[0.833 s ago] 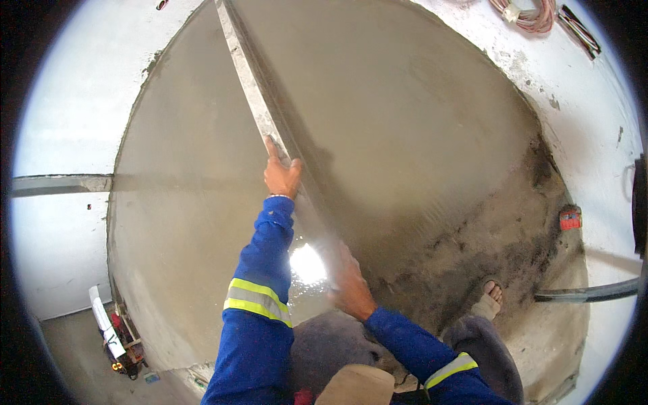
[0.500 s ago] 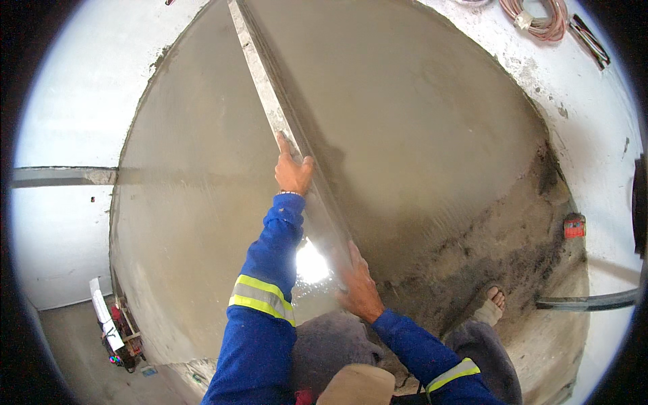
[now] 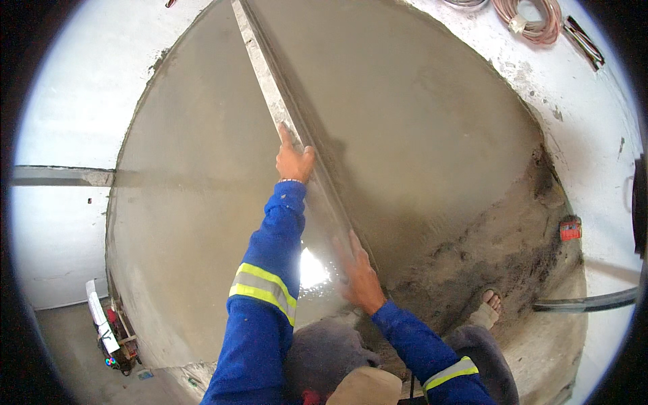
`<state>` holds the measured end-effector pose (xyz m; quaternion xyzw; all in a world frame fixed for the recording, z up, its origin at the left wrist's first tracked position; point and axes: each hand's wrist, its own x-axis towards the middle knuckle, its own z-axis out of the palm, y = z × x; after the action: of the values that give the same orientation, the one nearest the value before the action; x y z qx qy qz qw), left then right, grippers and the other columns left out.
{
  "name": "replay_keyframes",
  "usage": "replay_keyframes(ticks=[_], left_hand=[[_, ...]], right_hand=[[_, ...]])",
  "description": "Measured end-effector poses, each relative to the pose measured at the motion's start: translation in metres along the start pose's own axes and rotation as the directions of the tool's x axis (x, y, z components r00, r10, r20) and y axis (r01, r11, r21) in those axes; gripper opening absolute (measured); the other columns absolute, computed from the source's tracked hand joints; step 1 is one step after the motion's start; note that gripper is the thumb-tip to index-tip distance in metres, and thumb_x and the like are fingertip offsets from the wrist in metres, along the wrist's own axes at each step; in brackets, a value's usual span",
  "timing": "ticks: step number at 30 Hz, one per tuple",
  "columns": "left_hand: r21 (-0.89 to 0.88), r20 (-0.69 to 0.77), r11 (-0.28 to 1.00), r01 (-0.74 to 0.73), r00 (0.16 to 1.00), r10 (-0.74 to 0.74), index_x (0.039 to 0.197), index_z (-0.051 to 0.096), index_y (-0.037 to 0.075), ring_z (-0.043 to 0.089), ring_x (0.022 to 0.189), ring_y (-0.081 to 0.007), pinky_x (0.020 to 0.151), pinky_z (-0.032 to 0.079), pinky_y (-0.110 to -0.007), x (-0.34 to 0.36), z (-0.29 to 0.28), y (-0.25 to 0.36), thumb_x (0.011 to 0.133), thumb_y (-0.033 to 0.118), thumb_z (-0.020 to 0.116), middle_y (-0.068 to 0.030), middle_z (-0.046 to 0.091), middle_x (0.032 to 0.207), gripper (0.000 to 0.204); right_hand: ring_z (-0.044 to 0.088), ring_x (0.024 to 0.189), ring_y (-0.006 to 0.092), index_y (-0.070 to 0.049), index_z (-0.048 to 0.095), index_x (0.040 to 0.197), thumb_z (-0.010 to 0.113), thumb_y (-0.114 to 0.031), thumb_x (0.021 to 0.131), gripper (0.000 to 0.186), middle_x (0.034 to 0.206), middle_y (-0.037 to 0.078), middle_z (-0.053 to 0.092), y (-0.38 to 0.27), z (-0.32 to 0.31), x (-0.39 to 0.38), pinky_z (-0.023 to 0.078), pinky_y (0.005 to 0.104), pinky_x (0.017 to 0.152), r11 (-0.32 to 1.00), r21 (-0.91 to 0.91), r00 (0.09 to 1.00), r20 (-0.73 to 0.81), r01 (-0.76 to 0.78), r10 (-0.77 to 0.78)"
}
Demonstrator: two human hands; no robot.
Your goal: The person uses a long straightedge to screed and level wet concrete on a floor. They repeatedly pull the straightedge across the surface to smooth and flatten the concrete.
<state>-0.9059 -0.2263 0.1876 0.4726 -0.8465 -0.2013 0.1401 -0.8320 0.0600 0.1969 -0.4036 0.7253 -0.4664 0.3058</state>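
Note:
A long, straight screed bar (image 3: 260,64), coated in cement, lies slantwise across smooth wet screed (image 3: 405,115). My left hand (image 3: 295,160) is wrapped over the bar near its middle, with the index finger stretched along it and the thumb on the other side. Lower down and to the right, my right hand (image 3: 362,275) grips the bar's near part; its fingers are partly blurred. A dark ridge of mortar runs along the bar's right side. Bright light reflects off the wet surface between my forearms.
Rough, darker mortar (image 3: 466,250) lies at the right, by my bare foot (image 3: 491,300). A red box-shaped thing (image 3: 570,228) sits at the right wall. Coiled hose or cable (image 3: 530,20) is at upper right. Tools and a white board (image 3: 101,317) stand at lower left.
Both hands and the bar have shifted slightly away from me, the right hand a little more to the right. The grips stay the same, and the whole view has moved a little.

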Motion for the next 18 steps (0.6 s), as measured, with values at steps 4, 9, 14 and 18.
replay_keyframes(ticks=[4, 9, 14, 18], left_hand=[[-0.004, -0.009, 1.0, -0.024, 1.0, 0.024, 0.152, 0.017, 0.009, 0.06, 0.104, -0.0464, 0.094, 0.047, -0.047, -0.004, 0.006, 0.01, 0.071, 0.024, 0.066, -0.0305, 0.06, 0.118, 0.096], [0.006, 0.002, 1.0, 0.008, 1.0, -0.008, 0.151, 0.017, 0.009, 0.061, 0.103, -0.046, 0.093, 0.048, -0.047, 0.005, 0.007, 0.019, 0.072, 0.024, 0.066, -0.03, 0.06, 0.117, 0.095], [-0.041, -0.048, 0.996, -0.081, 0.996, 0.079, 0.151, 0.018, 0.008, 0.061, 0.104, -0.046, 0.093, 0.047, -0.047, 0.001, 0.013, 0.02, 0.072, 0.024, 0.067, -0.031, 0.061, 0.114, 0.094], [0.004, 0.006, 1.0, -0.012, 1.0, 0.012, 0.151, 0.018, 0.007, 0.061, 0.104, -0.0464, 0.093, 0.047, -0.047, 0.01, 0.013, 0.034, 0.072, 0.024, 0.066, -0.0315, 0.062, 0.113, 0.094]], right_hand=[[0.031, 0.134, 0.0465, -0.02, 0.024, 0.152, 0.071, -0.006, 0.067, 0.098, 0.155, 0.025, 0.015, 0.005, -0.003, -0.008, 0.037, 0.0466, 0.108, 0.995, -0.104, 1.0, 0.015, -0.007, 0.009], [0.032, 0.135, 0.0455, -0.022, 0.025, 0.152, 0.071, -0.006, 0.065, 0.099, 0.155, 0.024, 0.014, 0.01, -0.011, 0.004, 0.036, 0.0454, 0.109, 0.998, -0.06, 1.0, -0.028, -0.008, 0.006], [0.032, 0.135, 0.0458, -0.022, 0.025, 0.151, 0.069, -0.004, 0.065, 0.099, 0.156, 0.024, 0.014, 0.011, -0.016, 0.0, 0.036, 0.0454, 0.108, 0.995, -0.086, 0.999, 0.001, -0.044, 0.044], [0.031, 0.135, 0.0459, -0.023, 0.026, 0.151, 0.069, -0.004, 0.065, 0.099, 0.156, 0.023, 0.013, 0.017, -0.02, 0.006, 0.036, 0.0454, 0.109, 0.996, -0.084, 0.998, -0.038, -0.044, 0.041]])
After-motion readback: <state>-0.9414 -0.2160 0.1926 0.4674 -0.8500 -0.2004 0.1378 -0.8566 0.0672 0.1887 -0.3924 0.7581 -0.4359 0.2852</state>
